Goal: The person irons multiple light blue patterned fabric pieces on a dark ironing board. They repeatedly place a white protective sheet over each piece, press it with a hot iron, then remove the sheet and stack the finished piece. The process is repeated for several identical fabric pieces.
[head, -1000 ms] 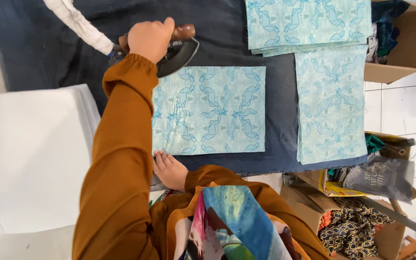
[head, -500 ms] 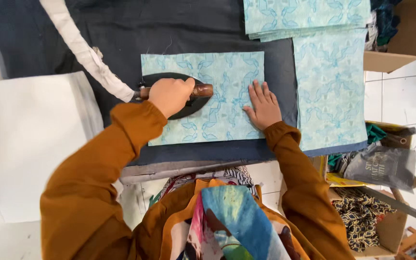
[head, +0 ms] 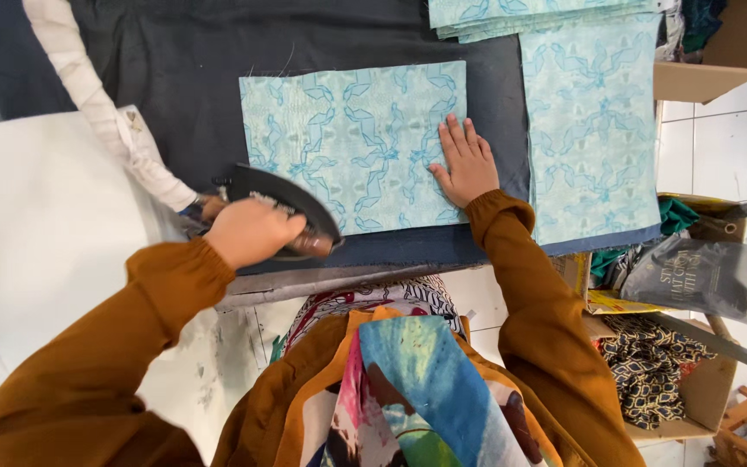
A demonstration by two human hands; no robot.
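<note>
1. Left hand [head: 252,232] is wrapped shut around the handle of a dark iron [head: 291,203], which sits at the near left corner of a pale blue patterned cloth panel [head: 356,143], its sole partly on the panel and partly on the dark ironing cloth [head: 218,52] beneath.
2. Right hand [head: 464,160] lies flat on the panel's right part, fingers spread and pressed down, gripping nothing.
3. Panel lies flat in the middle of the dark cloth; a second, similar blue panel [head: 594,130] lies just beside it to the right, and a stack of folded ones [head: 538,13] sits at the far edge.
4. Handling, as I judge it: the panel looks thin, soft and light, likely to slide or ripple under the iron, so a flat palm pinning it down suits it better than a pinch; lifting it would call for the corners or an edge.
5. Iron looks heavy and rigid, and probably hot at the sole, so the handle on top is the only safe hold.
6. White wrapped cord [head: 101,112] trails from the iron across the left of the cloth, next to a white padded board [head: 36,225].
7. Cardboard box [head: 728,52] stands at far right.
</note>
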